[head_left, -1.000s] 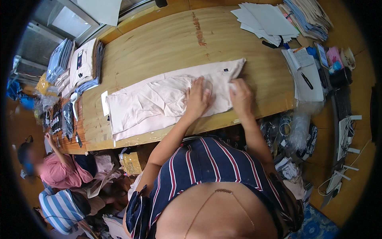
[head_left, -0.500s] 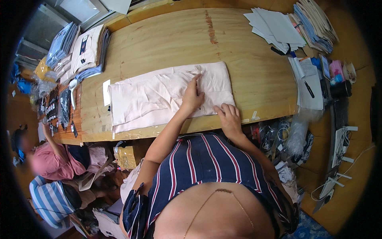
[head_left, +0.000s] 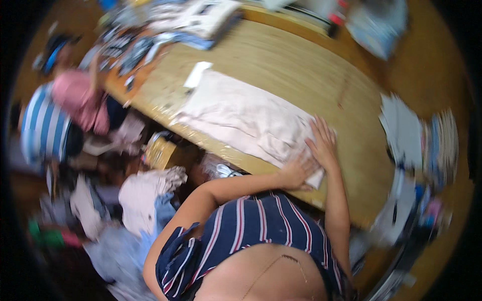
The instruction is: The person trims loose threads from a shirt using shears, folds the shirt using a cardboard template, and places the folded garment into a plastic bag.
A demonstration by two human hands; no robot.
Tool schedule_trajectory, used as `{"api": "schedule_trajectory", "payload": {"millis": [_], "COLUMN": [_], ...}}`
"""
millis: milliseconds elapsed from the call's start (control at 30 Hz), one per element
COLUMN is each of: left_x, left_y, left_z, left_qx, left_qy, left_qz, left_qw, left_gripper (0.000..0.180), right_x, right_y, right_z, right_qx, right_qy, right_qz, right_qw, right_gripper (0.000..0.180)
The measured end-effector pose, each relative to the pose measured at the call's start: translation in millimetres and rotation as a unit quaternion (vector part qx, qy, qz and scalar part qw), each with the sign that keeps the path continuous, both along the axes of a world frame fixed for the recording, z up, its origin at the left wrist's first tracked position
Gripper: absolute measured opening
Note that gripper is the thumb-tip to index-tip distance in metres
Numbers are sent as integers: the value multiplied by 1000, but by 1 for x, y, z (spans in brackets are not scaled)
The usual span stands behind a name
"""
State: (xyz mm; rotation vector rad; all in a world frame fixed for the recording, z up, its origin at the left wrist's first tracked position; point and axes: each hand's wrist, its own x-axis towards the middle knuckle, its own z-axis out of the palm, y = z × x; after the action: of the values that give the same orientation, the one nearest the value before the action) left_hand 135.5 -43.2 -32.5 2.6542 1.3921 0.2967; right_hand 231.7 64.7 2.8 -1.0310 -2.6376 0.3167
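A pale pink folded garment (head_left: 241, 113) lies on the wooden table, its cloth wrinkled along the middle. My left hand (head_left: 298, 171) rests on the garment's near right corner, fingers stretched out over the cloth. Farther along the same right end, my right hand (head_left: 323, 143) lies with its fingers spread on the fabric. The two hands are close together, and neither grips anything. Motion blur softens the fingertips and the folds.
The wooden table (head_left: 371, 130) carries stacked folded clothes (head_left: 206, 20) at the far left and white papers (head_left: 401, 130) with folded cloth at the right. A cardboard box (head_left: 159, 152) and heaped clothes (head_left: 148, 200) are below its left edge. Another person in pink (head_left: 80, 98) is at left.
My view has swung to the left, so the table appears tilted. My left hand has moved to the garment's near right corner; my right hand has moved farther up its right end.
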Motion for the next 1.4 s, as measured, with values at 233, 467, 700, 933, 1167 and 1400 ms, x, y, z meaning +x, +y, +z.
{"api": "schedule_trajectory", "payload": {"millis": [233, 467, 700, 933, 1167, 1400], "left_x": [45, 53, 53, 26, 23, 10], "left_y": [-21, -13, -14, -14, -13, -5], "left_z": [-44, -45, -33, -9, 15, 76], "left_qx": [145, 160, 206, 200, 11, -171], "left_qy": [-37, -103, -13, -64, -147, -548], "left_qz": [105, 142, 169, 137, 149, 187], "left_qw": [983, 971, 964, 968, 978, 797], "left_gripper": [56, 36, 36, 41, 47, 34], "right_x": [2, 9, 63, 66, 73, 105], "right_y": [18, 23, 40, 24, 31, 71], "right_z": [-24, -20, -13, -10, -10, -16], "right_qx": [2, 32, -59, -99, -115, -528], "right_qy": [-143, -9, -62, -6, -26, 365], "right_qz": [6, 47, 78, 62, 52, -94], "right_qw": [990, 998, 993, 993, 992, 761], "right_gripper": [51, 43, 47, 55, 59, 37]}}
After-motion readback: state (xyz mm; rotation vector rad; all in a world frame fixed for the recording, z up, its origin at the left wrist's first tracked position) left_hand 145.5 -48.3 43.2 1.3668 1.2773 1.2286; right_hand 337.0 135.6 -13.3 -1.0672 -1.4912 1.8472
